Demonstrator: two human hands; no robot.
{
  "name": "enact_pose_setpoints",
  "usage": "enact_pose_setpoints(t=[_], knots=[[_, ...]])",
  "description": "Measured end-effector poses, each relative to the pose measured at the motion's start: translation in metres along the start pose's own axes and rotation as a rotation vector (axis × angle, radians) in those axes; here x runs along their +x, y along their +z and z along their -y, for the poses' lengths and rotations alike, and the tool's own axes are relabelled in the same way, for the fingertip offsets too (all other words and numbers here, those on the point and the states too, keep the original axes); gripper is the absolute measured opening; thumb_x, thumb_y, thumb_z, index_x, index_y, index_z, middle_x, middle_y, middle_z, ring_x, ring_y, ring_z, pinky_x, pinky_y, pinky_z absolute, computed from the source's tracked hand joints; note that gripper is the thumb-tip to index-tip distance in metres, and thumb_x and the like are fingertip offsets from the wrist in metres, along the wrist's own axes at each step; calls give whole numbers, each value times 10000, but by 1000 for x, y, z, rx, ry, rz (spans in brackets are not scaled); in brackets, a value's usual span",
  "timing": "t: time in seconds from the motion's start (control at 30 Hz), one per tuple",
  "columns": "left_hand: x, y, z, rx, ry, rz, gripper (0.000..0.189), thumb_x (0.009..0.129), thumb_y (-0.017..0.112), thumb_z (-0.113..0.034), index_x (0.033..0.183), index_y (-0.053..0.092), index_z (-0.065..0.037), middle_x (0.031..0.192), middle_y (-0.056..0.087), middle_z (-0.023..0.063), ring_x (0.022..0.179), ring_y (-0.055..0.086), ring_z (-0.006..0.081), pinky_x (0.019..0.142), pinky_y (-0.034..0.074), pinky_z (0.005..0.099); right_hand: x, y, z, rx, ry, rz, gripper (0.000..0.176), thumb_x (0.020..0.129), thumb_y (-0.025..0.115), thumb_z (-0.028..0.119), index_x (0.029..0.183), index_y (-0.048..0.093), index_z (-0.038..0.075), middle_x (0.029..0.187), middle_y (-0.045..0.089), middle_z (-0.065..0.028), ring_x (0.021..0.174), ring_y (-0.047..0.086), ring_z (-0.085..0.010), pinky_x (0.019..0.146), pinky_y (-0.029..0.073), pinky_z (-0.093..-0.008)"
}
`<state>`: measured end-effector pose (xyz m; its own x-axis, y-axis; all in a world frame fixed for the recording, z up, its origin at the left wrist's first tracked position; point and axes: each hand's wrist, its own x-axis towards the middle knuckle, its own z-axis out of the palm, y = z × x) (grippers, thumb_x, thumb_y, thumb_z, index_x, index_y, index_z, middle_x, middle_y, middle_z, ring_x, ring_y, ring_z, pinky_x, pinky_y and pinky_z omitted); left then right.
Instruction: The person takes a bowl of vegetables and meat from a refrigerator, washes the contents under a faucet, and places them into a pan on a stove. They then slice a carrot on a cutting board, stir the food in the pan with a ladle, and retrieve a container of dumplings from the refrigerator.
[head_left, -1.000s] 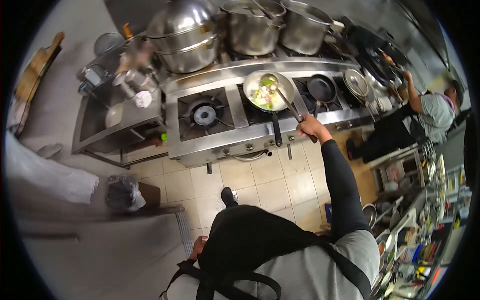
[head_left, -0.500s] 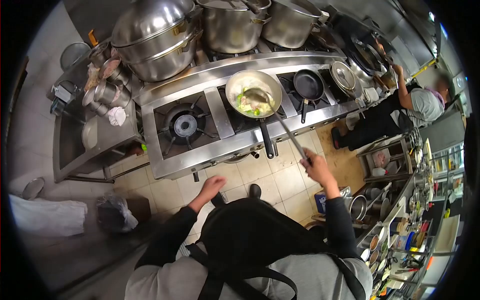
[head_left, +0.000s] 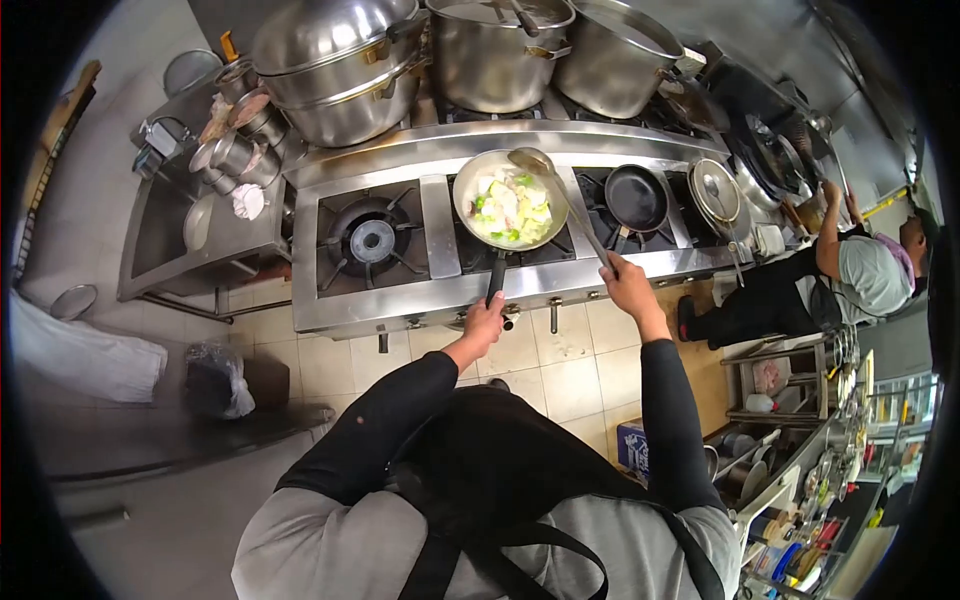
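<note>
A light-coloured frying pan (head_left: 463, 203) on the middle stove section holds pale and green food pieces (head_left: 510, 208). Its dark handle points toward me, and my left hand (head_left: 483, 325) is closed round the end of it. My right hand (head_left: 632, 288) grips the handle of a long metal ladle (head_left: 583, 222). The ladle's bowl (head_left: 530, 160) is at the pan's back right rim, above the food. To the right of this pan, a small black frying pan (head_left: 636, 198) rests on another burner.
Large steel pots (head_left: 500, 60) line the back. An unused burner (head_left: 371, 241) is at left, beside a steel sink unit (head_left: 150, 240) with small pots. Stacked lids (head_left: 714, 190) lie at right. Another person (head_left: 870, 270) stands at the far right near a wok.
My left hand has moved up and right and closed on the pan handle. The ladle's bowl has gone from within the food to the pan's back rim.
</note>
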<state>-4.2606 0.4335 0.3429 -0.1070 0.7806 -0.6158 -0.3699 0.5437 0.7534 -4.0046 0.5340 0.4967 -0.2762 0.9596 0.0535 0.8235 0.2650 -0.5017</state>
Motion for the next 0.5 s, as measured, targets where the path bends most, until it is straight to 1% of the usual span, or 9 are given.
enact_pose_setpoints(t=[0.03,0.07,0.13,0.17,0.2,0.27,0.33,0.47,0.5], knots=[[-3,-4,-4,17,8,13,371,963,568,-465,918,487,-105,581,422,-25,389,376,90,332,281,271,7,14,-11,-49,-162,-58,298,937,606,204,1151,599,-3,831,686,-217,752,679,-386,647,528,-455],[-5,-7,-9,32,17,26,370,963,572,-458,909,480,-104,579,418,-26,387,376,89,331,278,271,10,26,-21,-39,-173,-52,298,937,606,204,1151,599,-3,831,686,-217,752,679,-386,647,528,-455],[-7,-7,-22,64,15,6,359,962,576,-448,923,484,-104,583,423,-25,380,370,87,325,270,270,6,39,-1,714,490,450,271,992,550,238,1142,575,14,658,589,-73,492,547,-199,442,444,-340],[-10,-7,-27,57,18,18,357,962,579,-445,926,482,-103,583,423,-26,377,366,87,325,267,271,-1,41,13,1030,586,507,275,1033,489,273,1172,542,42,644,453,32,450,355,-52,371,309,-227],[-12,-7,-28,52,19,31,356,961,581,-443,929,479,-103,584,424,-26,374,363,87,324,264,272,-2,41,11,1029,582,520,275,1033,489,273,1172,542,42,644,453,32,450,355,-52,371,309,-227],[-14,-10,-32,42,16,13,353,962,584,-436,956,485,-97,588,428,-24,376,363,89,325,262,274,-1,37,1,1584,725,708,267,1036,480,272,1174,530,50,668,471,24,439,357,-52,370,303,-221],[-11,-16,-34,53,2,38,349,972,573,-428,991,494,-89,592,440,-16,391,381,92,336,279,270,-9,23,16,1546,700,709,310,1045,451,312,1220,530,68,657,436,51,441,344,-21,367,290,-200],[-14,-27,-27,17,-26,87,328,993,557,-409,1042,518,-87,688,498,8,486,439,88,401,311,244,-37,-19,55,1072,538,554,290,1024,513,264,1220,530,51,658,450,47,447,361,-40,380,306,-210],[-14,-30,-24,-30,-37,115,317,1004,542,-387,1070,518,-78,753,523,21,553,484,102,460,380,249,-44,-28,62,835,428,522,310,1011,537,260,1225,531,35,653,467,35,455,391,-50,389,328,-226]])
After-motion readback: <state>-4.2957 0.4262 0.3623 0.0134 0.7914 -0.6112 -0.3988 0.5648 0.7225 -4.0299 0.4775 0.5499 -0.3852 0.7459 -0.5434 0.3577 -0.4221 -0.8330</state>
